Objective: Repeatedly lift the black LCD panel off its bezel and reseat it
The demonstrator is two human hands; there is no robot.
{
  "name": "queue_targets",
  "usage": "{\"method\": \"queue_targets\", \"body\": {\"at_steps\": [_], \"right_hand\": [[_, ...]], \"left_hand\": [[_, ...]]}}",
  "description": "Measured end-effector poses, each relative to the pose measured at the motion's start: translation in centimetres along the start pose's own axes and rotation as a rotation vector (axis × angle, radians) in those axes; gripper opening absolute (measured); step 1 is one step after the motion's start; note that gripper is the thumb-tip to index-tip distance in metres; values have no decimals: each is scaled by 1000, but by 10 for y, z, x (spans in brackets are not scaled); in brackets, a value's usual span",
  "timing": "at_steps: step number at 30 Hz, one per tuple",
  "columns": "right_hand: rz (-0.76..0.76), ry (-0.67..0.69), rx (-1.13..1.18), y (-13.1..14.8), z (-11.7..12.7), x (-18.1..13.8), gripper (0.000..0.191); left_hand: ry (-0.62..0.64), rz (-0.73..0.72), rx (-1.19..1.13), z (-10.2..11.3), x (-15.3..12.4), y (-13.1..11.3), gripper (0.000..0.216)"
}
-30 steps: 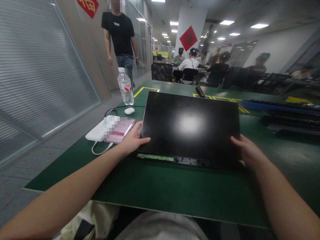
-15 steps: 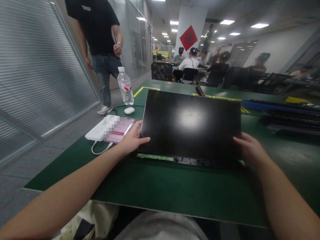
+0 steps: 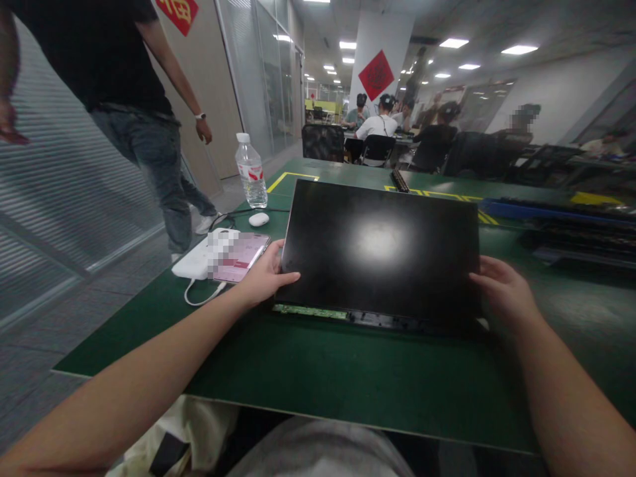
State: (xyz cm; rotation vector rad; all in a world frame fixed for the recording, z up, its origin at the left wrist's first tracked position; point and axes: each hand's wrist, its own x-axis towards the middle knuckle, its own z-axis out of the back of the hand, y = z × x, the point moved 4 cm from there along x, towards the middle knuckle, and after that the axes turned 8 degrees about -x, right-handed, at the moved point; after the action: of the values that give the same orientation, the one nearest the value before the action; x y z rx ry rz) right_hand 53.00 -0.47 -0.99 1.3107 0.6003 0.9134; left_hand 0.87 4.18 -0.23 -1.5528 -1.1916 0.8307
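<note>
A black LCD panel (image 3: 382, 252) is tilted up over the green table, and a bright light reflects in its glossy face. Along its lower edge runs a green circuit board strip (image 3: 311, 311). My left hand (image 3: 271, 271) is closed on the panel's left edge, thumb on the front and fingers partly hidden behind. At the opposite edge, my right hand (image 3: 504, 288) grips the panel between thumb and fingers, the fingertips partly out of sight. Left of my left hand lie a phone (image 3: 241, 255) and a white power bank (image 3: 193, 262) with a short white cable.
A water bottle (image 3: 252, 172) and a white earbud case (image 3: 258, 219) stand behind the phone. Dark strips and a blue piece (image 3: 521, 211) lie at the right of the green table (image 3: 348, 377). A person (image 3: 134, 112) walks past at the left. Others sit farther back.
My right hand has shifted slightly along the panel's right edge, its thumb moving outward. The panel stays nearly still. The walking person has come closer, toward the left.
</note>
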Motion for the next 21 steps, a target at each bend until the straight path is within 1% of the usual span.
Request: {"method": "queue_targets", "body": {"at_steps": [5, 13, 21], "right_hand": [[26, -11, 44, -3, -2, 1, 60], [28, 1, 76, -3, -2, 1, 67], [44, -9, 96, -7, -1, 3, 68]], "left_hand": [[-5, -8, -6, 0, 1, 0, 82], [-5, -7, -8, -3, -1, -3, 81], [-11, 1, -11, -5, -2, -5, 82]]}}
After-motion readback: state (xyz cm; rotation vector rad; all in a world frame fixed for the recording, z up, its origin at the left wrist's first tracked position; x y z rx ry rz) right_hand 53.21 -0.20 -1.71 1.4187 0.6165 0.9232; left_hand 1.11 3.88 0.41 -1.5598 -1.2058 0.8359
